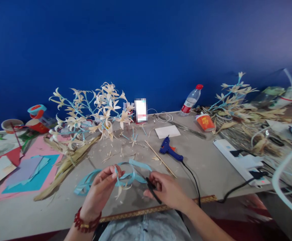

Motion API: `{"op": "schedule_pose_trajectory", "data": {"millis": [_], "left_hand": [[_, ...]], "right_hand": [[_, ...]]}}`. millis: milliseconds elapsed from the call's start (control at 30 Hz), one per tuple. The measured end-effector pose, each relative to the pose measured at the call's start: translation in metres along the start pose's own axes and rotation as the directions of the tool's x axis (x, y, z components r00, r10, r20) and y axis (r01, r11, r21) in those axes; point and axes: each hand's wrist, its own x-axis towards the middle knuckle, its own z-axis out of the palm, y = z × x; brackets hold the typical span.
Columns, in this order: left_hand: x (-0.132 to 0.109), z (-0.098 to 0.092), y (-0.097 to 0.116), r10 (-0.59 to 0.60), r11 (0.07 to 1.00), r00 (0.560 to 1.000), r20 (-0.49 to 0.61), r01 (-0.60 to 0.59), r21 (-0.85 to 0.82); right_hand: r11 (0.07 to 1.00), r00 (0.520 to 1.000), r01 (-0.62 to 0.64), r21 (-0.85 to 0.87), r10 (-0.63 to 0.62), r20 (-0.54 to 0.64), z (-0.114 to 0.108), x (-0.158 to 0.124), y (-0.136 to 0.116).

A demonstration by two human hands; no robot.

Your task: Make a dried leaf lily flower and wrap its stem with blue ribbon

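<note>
My left hand [105, 182] pinches a thin blue stem with a small pale flower [122, 189] hanging below the fingers. My right hand [164, 189] is closed round the dark handles of scissors [153, 190], their blades pointing up and left toward the stem. Loops of light blue ribbon [85, 184] lie on the table behind and beside my left hand. Further back at the left stand branches of pale flowers [108, 107] on blue stems.
A blue glue gun [171, 149] with a black cable, a wooden stick [161, 159] and a white card [167, 131] lie beyond my right hand. Right: power strip [238, 162], orange cup [205, 122], bottle [191, 100]. Left: coloured paper [35, 180], dried husks [68, 167].
</note>
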Motion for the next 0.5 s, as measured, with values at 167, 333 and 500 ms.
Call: {"op": "schedule_pose_trajectory", "data": {"millis": [167,333,500], "left_hand": [[0.007,0.026,-0.033,-0.102,0.995,0.993,-0.051,0.101,-0.019],[0.017,0.000,-0.043,-0.021,1.000,0.968,-0.251,0.021,-0.003],[0.014,-0.079,0.001,0.139,0.990,0.876,-0.463,-0.136,0.040]], "right_hand": [[0.996,0.991,-0.007,-0.090,-0.005,-0.132,-0.014,-0.005,0.010],[0.925,0.977,-0.123,-0.358,0.049,-0.208,-0.020,-0.024,0.030],[0.828,0.971,-0.184,-0.530,0.068,-0.230,-0.014,-0.037,0.047]]}}
